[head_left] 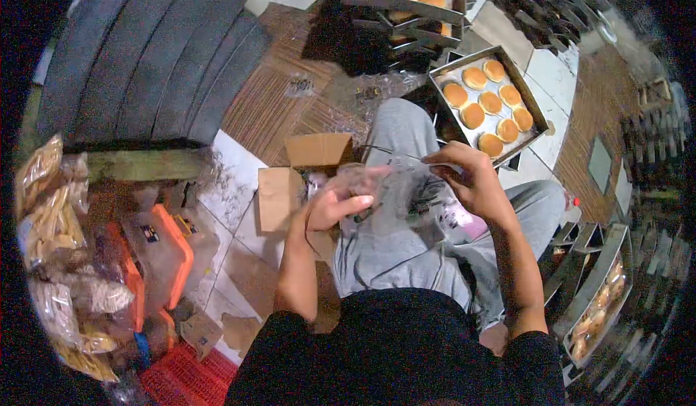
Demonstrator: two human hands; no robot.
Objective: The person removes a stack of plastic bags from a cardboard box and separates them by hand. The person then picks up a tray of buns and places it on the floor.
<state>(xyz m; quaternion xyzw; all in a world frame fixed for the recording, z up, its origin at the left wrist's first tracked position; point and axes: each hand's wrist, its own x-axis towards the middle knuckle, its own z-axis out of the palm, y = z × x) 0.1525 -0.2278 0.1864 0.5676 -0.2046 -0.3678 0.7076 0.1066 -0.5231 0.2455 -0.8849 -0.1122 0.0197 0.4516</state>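
Observation:
A clear plastic bag (pixel 406 196) is stretched between my two hands above my lap. My left hand (pixel 341 199) holds its left side, thumb pointing right, the fingers partly blurred. On the other side my right hand (pixel 467 177) pinches the bag's upper right edge between thumb and fingers. Printed marks and a pink patch (pixel 470 226) show near the bag's lower right. An open cardboard box (pixel 279 199) stands beside my left hand. Beyond my right hand lies a metal tray (pixel 538 119) with several round golden buns (pixel 490 102).
More buns sit on stacked trays (pixel 402 0) at the top. Clear bins with orange rims (pixel 174 254), bagged goods (pixel 54 217) and a red crate (pixel 185 380) are at the left. Another tray of buns (pixel 598 304) stands at the right, beside dark racks (pixel 652 261).

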